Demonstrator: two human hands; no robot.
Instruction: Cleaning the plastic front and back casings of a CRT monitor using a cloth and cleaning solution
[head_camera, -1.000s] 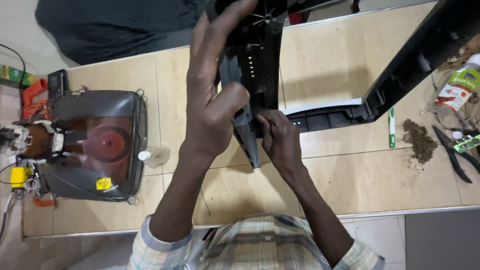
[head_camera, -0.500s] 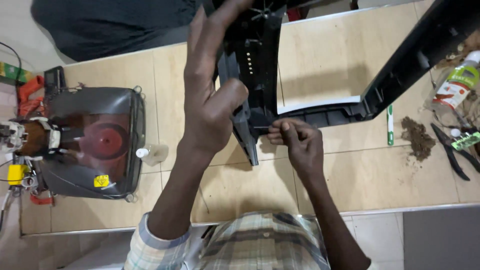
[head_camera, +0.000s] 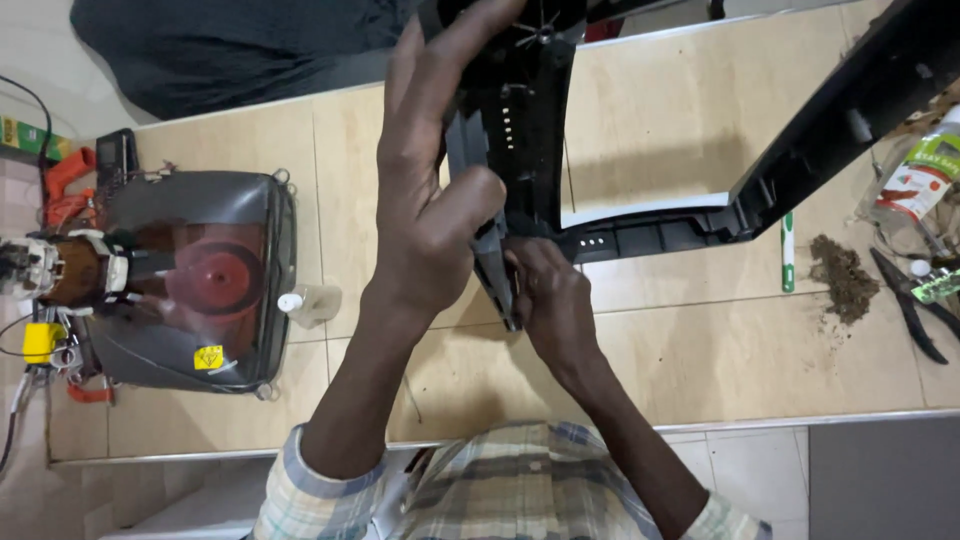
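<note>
While it's propped up over the beige tiled floor (head_camera: 650, 130), that big black plastic TV bezel frame (head_camera: 520, 120) looks light but flexy, so grab near a corner. Left hand (head_camera: 430, 190) is spread, thumb pressing the frame's edge; right hand (head_camera: 545, 300) pinches its lower corner. 1 bare grey picture tube (head_camera: 190, 280) sits left of the frame.

Picture tube (head_camera: 190, 290) left of the plastic frame (head_camera: 520, 130) (both hands on it); pliers (head_camera: 912, 305) far right
</note>
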